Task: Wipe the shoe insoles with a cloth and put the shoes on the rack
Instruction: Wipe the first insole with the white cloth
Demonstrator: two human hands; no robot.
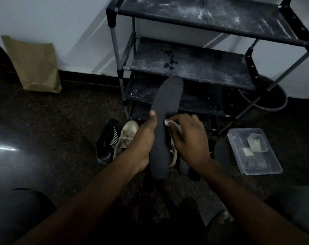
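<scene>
A long dark grey insole (165,117) stands almost upright in front of me. My left hand (143,144) grips its lower half, thumb lying along the left edge. My right hand (189,137) pinches a small white cloth (169,123) against the insole's right edge. Below my hands on the floor sit a beige lace-up shoe (126,138) and a black shoe with white stripes (107,138). Another dark insole (221,152) lies on the floor to the right. The black shoe rack (190,66) stands just behind, its dusty shelves bare.
A clear plastic box (254,151) with small pale pieces inside sits on the dark floor at the right. A brown paper bag (35,66) leans against the wall at the left. A dark round bin (266,96) stands behind the rack's right leg. My knees frame the bottom corners.
</scene>
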